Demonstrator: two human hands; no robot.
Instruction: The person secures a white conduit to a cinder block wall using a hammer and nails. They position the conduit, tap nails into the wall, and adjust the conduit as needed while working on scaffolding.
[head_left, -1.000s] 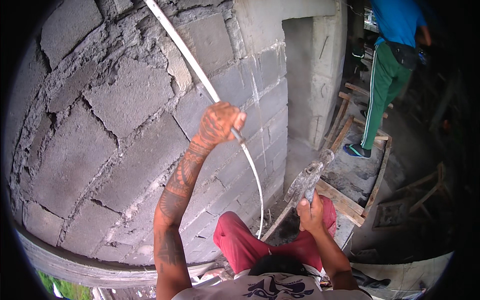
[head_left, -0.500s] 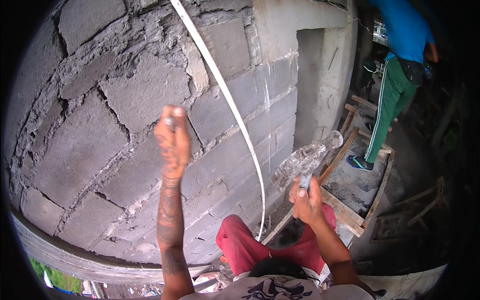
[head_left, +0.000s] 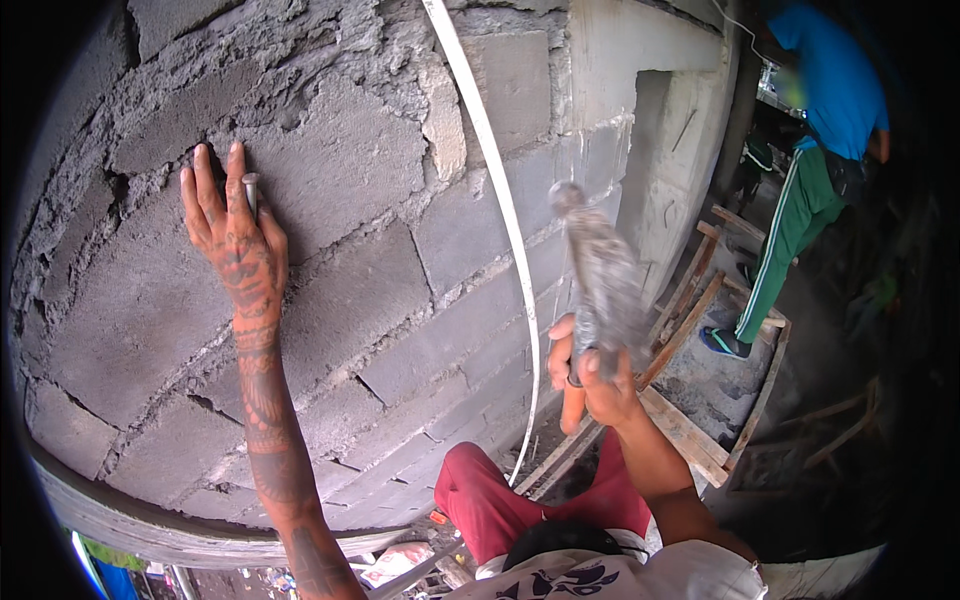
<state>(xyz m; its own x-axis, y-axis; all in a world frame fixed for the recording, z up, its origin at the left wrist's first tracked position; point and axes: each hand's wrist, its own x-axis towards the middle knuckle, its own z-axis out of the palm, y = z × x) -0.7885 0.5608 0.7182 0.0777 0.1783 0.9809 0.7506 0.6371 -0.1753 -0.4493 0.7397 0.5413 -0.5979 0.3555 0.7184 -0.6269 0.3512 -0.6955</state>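
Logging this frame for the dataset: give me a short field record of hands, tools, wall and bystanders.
left hand: flat on the wall, pinching a nail against a block
right hand: gripping a hammer by its orange handle, head raised and blurred
wall: grey concrete blocks, rough mortar joints
pipe: thin, white, running down the wall
other person: upper right, blue top, green trousers, standing by wooden boards

one nail (head_left: 250, 190), one hammer (head_left: 600, 280), two hands.
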